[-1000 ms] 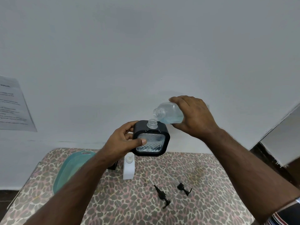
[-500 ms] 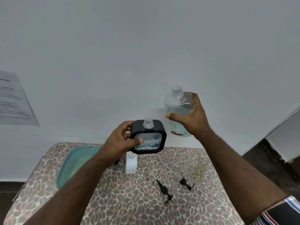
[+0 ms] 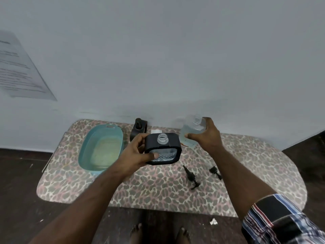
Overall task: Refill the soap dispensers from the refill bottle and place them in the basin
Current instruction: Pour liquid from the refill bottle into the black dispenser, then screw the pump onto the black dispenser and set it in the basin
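Left hand (image 3: 135, 152) grips a black-framed square soap dispenser (image 3: 162, 149), fingers behind it and thumb across its clear patterned front; the dispenser is held above the desk (image 3: 158, 189), its open threaded neck facing up, no pump fitted. Right hand (image 3: 206, 136) is wrapped around the clear refill bottle (image 3: 190, 136), held roughly upright just right of the dispenser, uncapped, pale blue liquid in its lower part; whether its base touches the desk cannot be told. Teal oval basin (image 3: 84, 152) sits on the left part of the desk, with cloudy yellowish liquid inside. A second black dispenser (image 3: 139, 128), pump in place, stands at the back edge between the basin and the held dispenser. A white object (image 3: 156, 131) is partly hidden behind the held dispenser. Two loose black pump heads (image 3: 190, 176) (image 3: 215, 170) lie on the leopard-print desk cover, right of centre. A printed sheet (image 3: 19, 69) hangs on the wall at left.
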A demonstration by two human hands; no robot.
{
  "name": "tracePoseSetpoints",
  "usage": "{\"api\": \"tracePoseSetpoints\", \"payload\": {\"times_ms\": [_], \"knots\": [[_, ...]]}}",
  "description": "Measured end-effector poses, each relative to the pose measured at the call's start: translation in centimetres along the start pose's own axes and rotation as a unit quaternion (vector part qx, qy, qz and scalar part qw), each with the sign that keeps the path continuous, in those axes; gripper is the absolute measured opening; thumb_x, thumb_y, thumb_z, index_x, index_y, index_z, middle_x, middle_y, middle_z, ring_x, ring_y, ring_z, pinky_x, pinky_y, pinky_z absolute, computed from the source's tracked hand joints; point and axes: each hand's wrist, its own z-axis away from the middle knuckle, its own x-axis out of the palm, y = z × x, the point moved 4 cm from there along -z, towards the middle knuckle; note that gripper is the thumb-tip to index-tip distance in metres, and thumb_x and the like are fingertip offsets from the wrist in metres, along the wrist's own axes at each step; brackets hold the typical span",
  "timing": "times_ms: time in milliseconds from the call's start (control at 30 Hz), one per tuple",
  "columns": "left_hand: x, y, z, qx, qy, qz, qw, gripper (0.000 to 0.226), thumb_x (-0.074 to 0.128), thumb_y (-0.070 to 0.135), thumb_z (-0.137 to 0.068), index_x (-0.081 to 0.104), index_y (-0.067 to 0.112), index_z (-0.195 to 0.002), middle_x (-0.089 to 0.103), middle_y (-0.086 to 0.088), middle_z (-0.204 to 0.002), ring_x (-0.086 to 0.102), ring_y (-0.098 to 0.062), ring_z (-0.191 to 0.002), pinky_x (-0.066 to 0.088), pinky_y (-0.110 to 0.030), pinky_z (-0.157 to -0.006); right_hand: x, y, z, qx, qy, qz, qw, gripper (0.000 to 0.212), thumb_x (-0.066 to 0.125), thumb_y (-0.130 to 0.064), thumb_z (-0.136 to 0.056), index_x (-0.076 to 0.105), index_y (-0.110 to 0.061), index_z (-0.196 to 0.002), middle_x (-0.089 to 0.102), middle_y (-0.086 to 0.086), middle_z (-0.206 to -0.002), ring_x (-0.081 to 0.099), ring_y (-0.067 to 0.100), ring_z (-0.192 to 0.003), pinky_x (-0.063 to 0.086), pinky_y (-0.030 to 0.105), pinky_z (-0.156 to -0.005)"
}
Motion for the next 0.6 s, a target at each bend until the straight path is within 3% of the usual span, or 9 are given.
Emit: {"api": "tracePoseSetpoints", "payload": {"times_ms": [67, 300, 400, 467, 600], "knots": [[-0.1, -1.6, 0.0, -0.013, 0.004, 0.0, 1.0, 0.058, 0.083, -0.004, -0.077, 0.06, 0.027, -0.12, 0.076, 0.01, -0.107, 0.071, -0.025, -0.111, 0.062, -0.042, -0.082, 1.3, 1.9, 0.2, 0.016, -0.006, 0.006, 1.0, 0.065, 0.09, -0.019, -0.065, 0.053, -0.029, -0.118, 0.066, -0.012, -0.105, 0.065, 0.015, -0.097, 0.048, 0.023, -0.072], [0.2, -6.0, -0.2, -0.052, 0.015, 0.019, 0.998, 0.058, 0.072, -0.019, -0.081, 0.059, 0.021, -0.12, 0.066, -0.003, -0.124, 0.067, -0.028, -0.116, 0.059, -0.035, -0.081, 3.8, 4.6, 0.4, 0.022, -0.031, 0.022, 0.999, 0.066, 0.089, -0.015, -0.068, 0.054, -0.021, -0.124, 0.063, -0.005, -0.109, 0.061, 0.017, -0.096, 0.043, 0.016, -0.068], [0.4, -7.3, 0.0, -0.06, 0.012, 0.027, 0.998, 0.057, 0.07, -0.02, -0.082, 0.057, 0.018, -0.123, 0.064, -0.004, -0.128, 0.069, -0.024, -0.111, 0.058, -0.026, -0.072, 3.8, 4.4, 0.1, 0.014, -0.052, 0.028, 0.998, 0.069, 0.09, -0.017, -0.067, 0.054, -0.021, -0.126, 0.063, -0.005, -0.112, 0.061, 0.017, -0.098, 0.045, 0.023, -0.073], [0.6, -7.9, 0.3, -0.069, 0.006, 0.043, 0.997, 0.057, 0.068, -0.021, -0.083, 0.057, 0.018, -0.123, 0.064, -0.001, -0.128, 0.07, -0.022, -0.111, 0.059, -0.027, -0.075, 3.5, 4.6, 0.1, 0.022, -0.062, 0.032, 0.997, 0.072, 0.091, -0.019, -0.067, 0.052, -0.02, -0.128, 0.063, -0.004, -0.115, 0.06, 0.017, -0.1, 0.046, 0.026, -0.075], [0.9, -8.6, 0.7, -0.077, 0.002, 0.05, 0.996, 0.055, 0.067, -0.022, -0.083, 0.058, 0.02, -0.119, 0.065, 0.001, -0.124, 0.07, -0.021, -0.107, 0.059, -0.026, -0.073, 3.1, 5.2, 0.2, 0.047, -0.093, 0.0, 0.995, 0.088, 0.09, -0.013, -0.069, 0.042, -0.02, -0.142, 0.058, -0.002, -0.13, 0.058, 0.018, -0.115, 0.052, 0.035, -0.094]]}}
